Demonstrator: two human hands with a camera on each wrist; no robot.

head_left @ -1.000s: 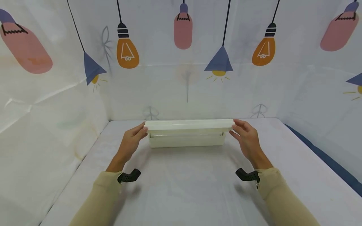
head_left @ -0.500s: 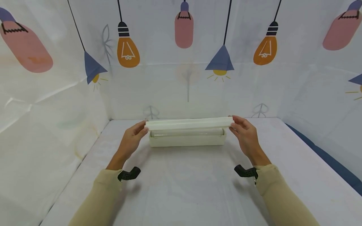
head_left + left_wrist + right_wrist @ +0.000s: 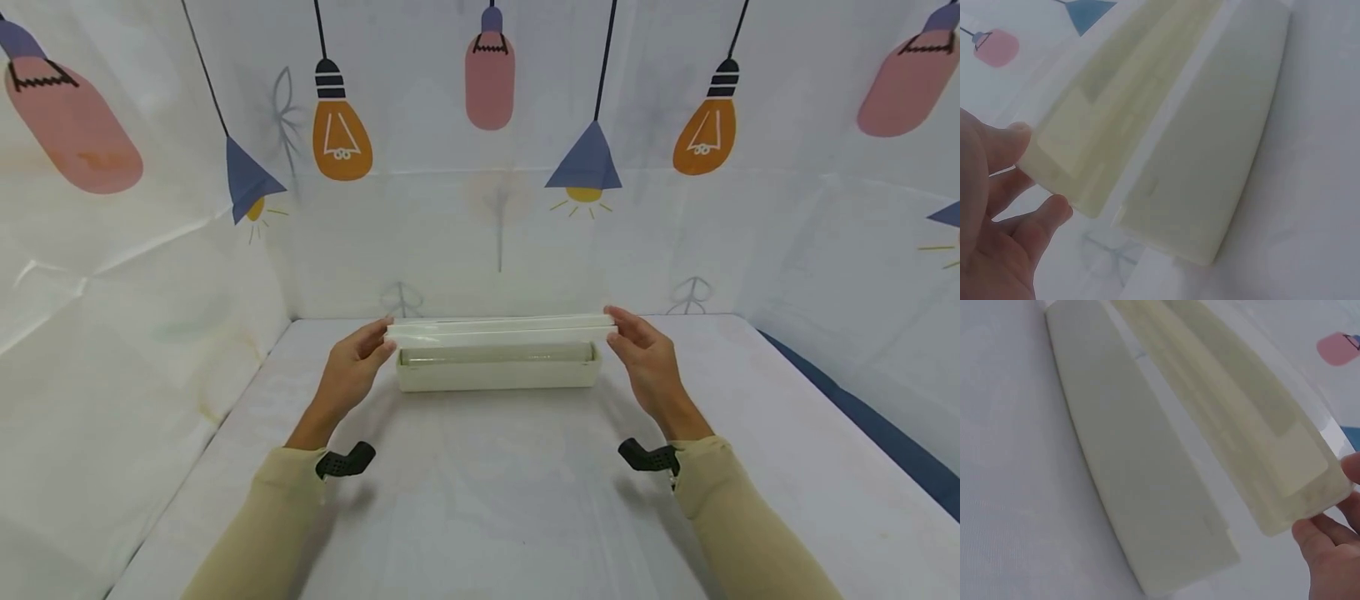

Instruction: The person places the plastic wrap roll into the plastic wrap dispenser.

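A long cream-white plastic box (image 3: 498, 380) lies across the far part of the table, with a clear-wrapped roll (image 3: 495, 354) inside it that looks like cling film. Its long lid (image 3: 499, 332) is raised above and behind the opening. My left hand (image 3: 349, 375) pinches the lid's left end, and my right hand (image 3: 651, 373) pinches the right end. In the left wrist view, thumb and fingertips meet the corner of the lid (image 3: 1079, 144), whose hollow underside shows. The right wrist view has a gap between the lid (image 3: 1260, 437) and the box (image 3: 1122, 456).
A white cloth covers the table (image 3: 480, 500). Behind it hangs a white sheet (image 3: 450, 233) printed with lamps and bulbs. Another sheet (image 3: 112, 333) closes the left side, and a dark blue strip (image 3: 862, 412) runs along the right edge.
The lid has risen off the box, right end first, and tipped back, baring more of the roll. My right hand has shifted slightly up and left; the left hand has barely moved.
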